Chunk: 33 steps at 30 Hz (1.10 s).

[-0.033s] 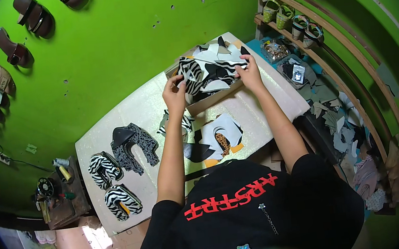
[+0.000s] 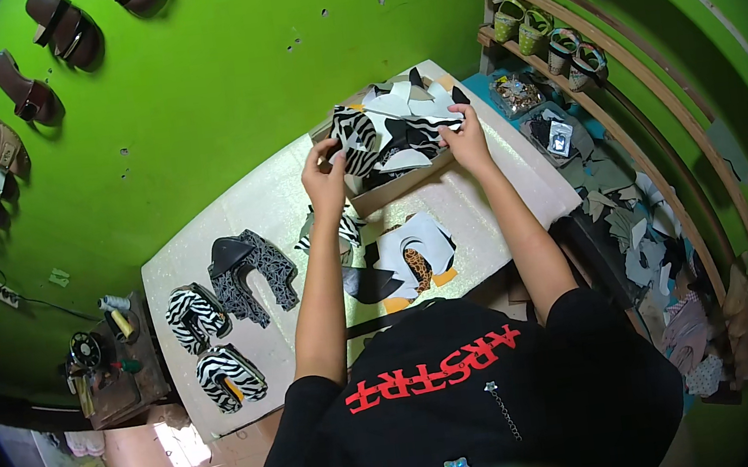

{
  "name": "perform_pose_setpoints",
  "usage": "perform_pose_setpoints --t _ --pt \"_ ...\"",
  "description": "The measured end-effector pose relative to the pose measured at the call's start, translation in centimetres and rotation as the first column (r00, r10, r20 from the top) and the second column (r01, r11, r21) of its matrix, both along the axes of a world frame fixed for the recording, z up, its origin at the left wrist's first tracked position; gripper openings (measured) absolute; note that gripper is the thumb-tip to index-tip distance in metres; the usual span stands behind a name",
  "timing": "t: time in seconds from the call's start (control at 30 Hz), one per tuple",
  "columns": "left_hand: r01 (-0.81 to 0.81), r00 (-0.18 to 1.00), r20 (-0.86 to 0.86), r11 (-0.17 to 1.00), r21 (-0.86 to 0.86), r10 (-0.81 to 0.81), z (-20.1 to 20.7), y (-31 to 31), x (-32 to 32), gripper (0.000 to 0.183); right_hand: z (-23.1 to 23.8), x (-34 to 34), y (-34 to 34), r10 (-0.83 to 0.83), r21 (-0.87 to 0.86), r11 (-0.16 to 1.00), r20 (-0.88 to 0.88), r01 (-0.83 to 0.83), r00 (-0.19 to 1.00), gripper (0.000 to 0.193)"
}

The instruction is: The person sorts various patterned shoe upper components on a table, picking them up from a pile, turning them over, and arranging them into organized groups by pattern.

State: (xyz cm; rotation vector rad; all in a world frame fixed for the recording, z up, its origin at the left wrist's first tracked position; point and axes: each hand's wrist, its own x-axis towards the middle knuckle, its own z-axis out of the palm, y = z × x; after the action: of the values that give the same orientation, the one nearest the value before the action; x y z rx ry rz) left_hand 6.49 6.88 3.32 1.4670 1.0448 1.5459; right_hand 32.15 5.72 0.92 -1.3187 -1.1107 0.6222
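Observation:
My left hand (image 2: 324,172) is closed with thumb and fingertips on the edge of a zebra-print fabric piece (image 2: 356,142) at the left side of a shallow cardboard box (image 2: 406,188). Across the box, my right hand (image 2: 467,138) pinches the end of another black-and-white striped piece (image 2: 429,131). White, black and striped offcuts fill the box in a loose heap above its rim. Nearer to me on the pale table (image 2: 484,220) lie white curved cutouts (image 2: 431,238) with orange and leopard-print bits. My left forearm partly covers a striped piece (image 2: 350,229) beside them.
Two stacks of curved zebra-print pieces (image 2: 196,319) and dark patterned pieces (image 2: 253,272) lie on the table's left. Sandals (image 2: 25,90) hang on the green wall. A wooden rack (image 2: 592,29) with small shoes stands at right, above scrap piles (image 2: 636,239). Thread spools (image 2: 119,321) sit on a small stand.
The zebra-print piece at my left hand has spread flatter and turned slightly, and that hand has shifted a little to the left. My right hand has barely moved.

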Motion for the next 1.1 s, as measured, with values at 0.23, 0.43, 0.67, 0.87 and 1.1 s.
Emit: perform_pose_setpoints --t 0.23,0.43,0.67,0.87,1.1 --pt "-0.140 0.964 0.223 0.990 -0.020 0.141 2.6 -2.4 -3.6 0.039 -3.0 -3.5 0.8 0.121 -0.119 0.987 0.080 -0.111 0.989 0.050" --pt "-0.195 0.953 0.219 0.977 -0.081 0.209 1.7 -4.3 -6.7 0.027 -4.2 -7.1 1.2 0.198 -0.119 0.974 0.039 -0.192 0.979 0.051" --pt "-0.203 0.906 0.348 0.969 -0.139 0.240 0.6 -7.9 -11.7 0.021 -4.3 -13.2 -0.3 0.332 -0.127 0.935 -0.011 -0.331 0.943 0.044" --pt "-0.193 0.899 0.353 0.959 -0.210 0.258 0.5 -10.2 -14.2 0.023 -4.2 -17.7 -1.2 0.277 -0.177 0.953 0.172 -0.247 0.945 0.049" --pt "-0.113 0.917 0.338 0.951 -0.289 0.212 -1.5 -11.6 -14.9 0.029 -2.4 -11.3 0.0 -0.216 -0.087 0.919 0.704 0.384 0.677 0.045"
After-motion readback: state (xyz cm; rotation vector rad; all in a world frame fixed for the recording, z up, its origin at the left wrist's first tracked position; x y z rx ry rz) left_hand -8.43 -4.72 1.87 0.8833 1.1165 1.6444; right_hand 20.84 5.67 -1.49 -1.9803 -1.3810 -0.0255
